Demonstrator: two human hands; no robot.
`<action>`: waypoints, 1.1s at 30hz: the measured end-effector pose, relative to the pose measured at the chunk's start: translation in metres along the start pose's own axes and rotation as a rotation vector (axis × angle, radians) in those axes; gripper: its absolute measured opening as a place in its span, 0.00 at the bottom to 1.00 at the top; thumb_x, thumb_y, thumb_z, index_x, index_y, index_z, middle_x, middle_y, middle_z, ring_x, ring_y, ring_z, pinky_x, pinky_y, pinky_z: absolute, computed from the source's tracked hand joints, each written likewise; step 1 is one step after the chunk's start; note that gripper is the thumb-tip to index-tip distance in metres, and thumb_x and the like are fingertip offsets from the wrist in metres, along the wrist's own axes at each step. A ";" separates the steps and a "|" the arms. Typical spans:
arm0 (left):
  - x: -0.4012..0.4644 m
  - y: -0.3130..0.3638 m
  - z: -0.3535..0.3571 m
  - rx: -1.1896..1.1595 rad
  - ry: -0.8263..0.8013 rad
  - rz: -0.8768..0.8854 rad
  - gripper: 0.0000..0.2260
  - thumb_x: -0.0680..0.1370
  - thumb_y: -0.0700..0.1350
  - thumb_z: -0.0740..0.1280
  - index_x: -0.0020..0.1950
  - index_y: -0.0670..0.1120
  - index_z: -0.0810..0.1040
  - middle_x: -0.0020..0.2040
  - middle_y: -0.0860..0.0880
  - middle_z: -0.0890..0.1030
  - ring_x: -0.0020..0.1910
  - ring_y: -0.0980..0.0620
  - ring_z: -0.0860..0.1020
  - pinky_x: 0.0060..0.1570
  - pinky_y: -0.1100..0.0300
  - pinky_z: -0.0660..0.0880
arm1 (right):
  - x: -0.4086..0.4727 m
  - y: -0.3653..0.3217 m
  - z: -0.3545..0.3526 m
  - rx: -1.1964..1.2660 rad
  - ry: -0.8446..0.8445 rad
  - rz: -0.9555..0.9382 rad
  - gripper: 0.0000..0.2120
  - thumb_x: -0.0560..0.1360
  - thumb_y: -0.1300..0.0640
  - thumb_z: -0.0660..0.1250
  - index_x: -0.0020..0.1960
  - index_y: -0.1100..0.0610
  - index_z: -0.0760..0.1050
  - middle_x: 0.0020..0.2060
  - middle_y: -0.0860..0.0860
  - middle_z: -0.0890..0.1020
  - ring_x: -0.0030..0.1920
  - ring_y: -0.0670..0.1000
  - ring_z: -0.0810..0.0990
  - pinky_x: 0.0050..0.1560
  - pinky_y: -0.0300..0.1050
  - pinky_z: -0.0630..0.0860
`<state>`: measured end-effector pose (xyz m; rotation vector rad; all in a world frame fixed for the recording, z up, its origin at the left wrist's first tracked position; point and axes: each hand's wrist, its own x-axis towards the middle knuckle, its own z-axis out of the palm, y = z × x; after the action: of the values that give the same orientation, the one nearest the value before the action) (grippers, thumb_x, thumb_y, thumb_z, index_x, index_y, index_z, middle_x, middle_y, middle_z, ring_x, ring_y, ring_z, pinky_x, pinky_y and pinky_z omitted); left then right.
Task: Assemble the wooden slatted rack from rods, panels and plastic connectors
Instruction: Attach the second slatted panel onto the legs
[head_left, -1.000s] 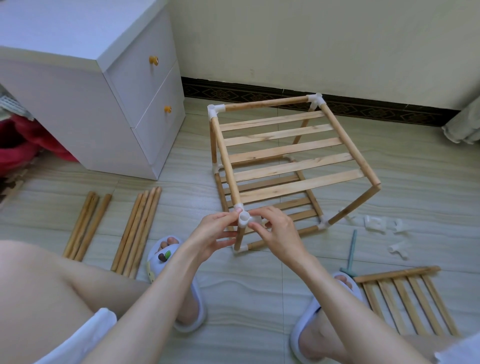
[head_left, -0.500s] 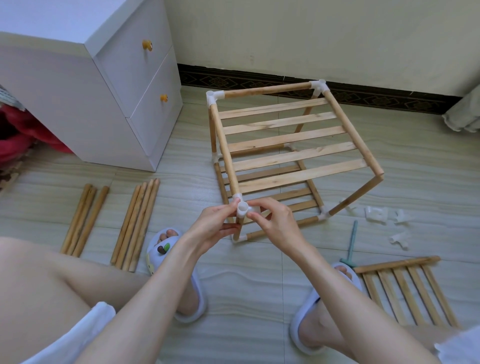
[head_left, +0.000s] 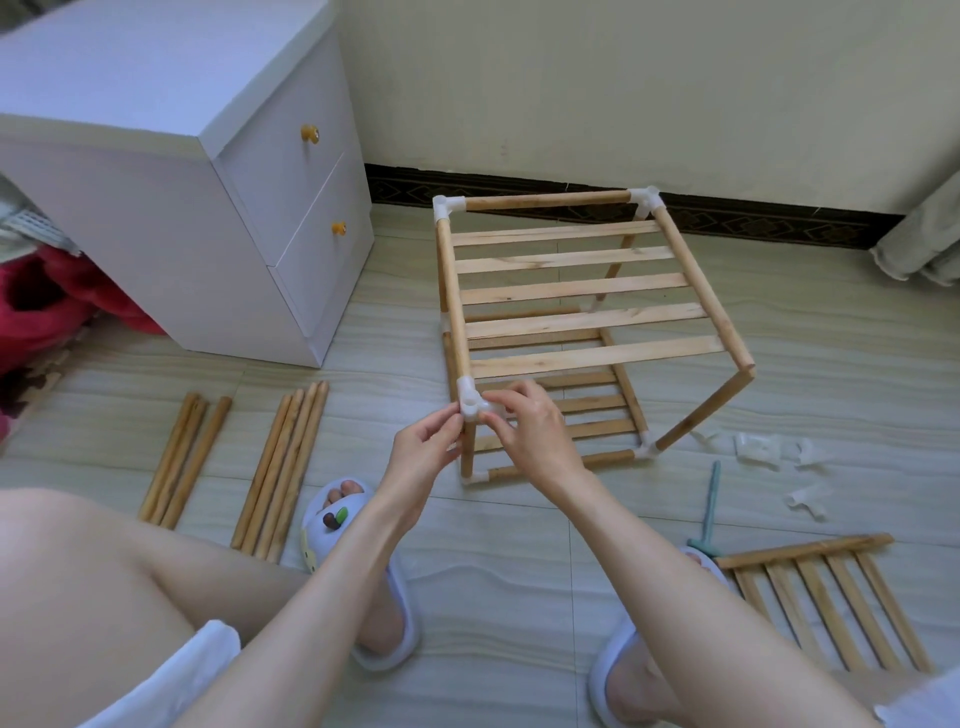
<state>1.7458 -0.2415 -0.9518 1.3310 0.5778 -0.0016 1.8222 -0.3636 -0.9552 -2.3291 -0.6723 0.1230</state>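
A half-built wooden rack (head_left: 582, 322) stands on the tiled floor, with two slatted shelves joined by rods and white plastic connectors. At its near left top corner sits a white connector (head_left: 469, 399). My left hand (head_left: 423, 457) pinches that connector from the left. My right hand (head_left: 524, 431) grips it from the right, fingers over its side socket. The near right top corner of the rack (head_left: 748, 370) has bare rod ends and no connector.
Two bundles of loose rods (head_left: 283, 467) (head_left: 182, 457) lie on the floor at left. Spare white connectors (head_left: 763, 449) and a teal tool (head_left: 709, 506) lie at right, above a loose slatted panel (head_left: 826, 597). A white drawer cabinet (head_left: 208, 197) stands at back left. Slippered feet sit close below.
Both hands stay on the corner connector with only small finger shifts. The view has tilted and moved slightly, so the rack sits a little differently in frame.
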 end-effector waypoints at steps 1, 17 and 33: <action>0.000 0.004 -0.001 0.030 -0.014 0.032 0.13 0.81 0.41 0.60 0.63 0.52 0.74 0.55 0.56 0.80 0.53 0.62 0.78 0.51 0.66 0.75 | 0.005 -0.003 0.001 -0.013 -0.003 0.007 0.15 0.77 0.57 0.65 0.62 0.58 0.76 0.49 0.54 0.75 0.51 0.51 0.74 0.50 0.40 0.69; -0.020 -0.046 -0.035 1.264 -0.241 0.170 0.27 0.81 0.53 0.57 0.77 0.54 0.49 0.78 0.51 0.51 0.77 0.50 0.48 0.72 0.57 0.49 | -0.057 0.051 0.010 -0.081 -0.251 0.272 0.27 0.80 0.51 0.59 0.76 0.53 0.55 0.74 0.50 0.62 0.73 0.50 0.59 0.70 0.43 0.57; 0.039 -0.110 0.076 1.546 -0.569 0.115 0.27 0.82 0.50 0.55 0.77 0.54 0.47 0.78 0.48 0.44 0.76 0.47 0.42 0.74 0.50 0.45 | -0.072 0.224 -0.082 -0.217 -0.203 0.816 0.25 0.81 0.54 0.56 0.75 0.60 0.56 0.71 0.61 0.63 0.70 0.60 0.62 0.67 0.51 0.62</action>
<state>1.7736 -0.3264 -1.0587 2.6949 -0.1199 -0.8541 1.8791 -0.5881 -1.0465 -2.6874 0.2278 0.6851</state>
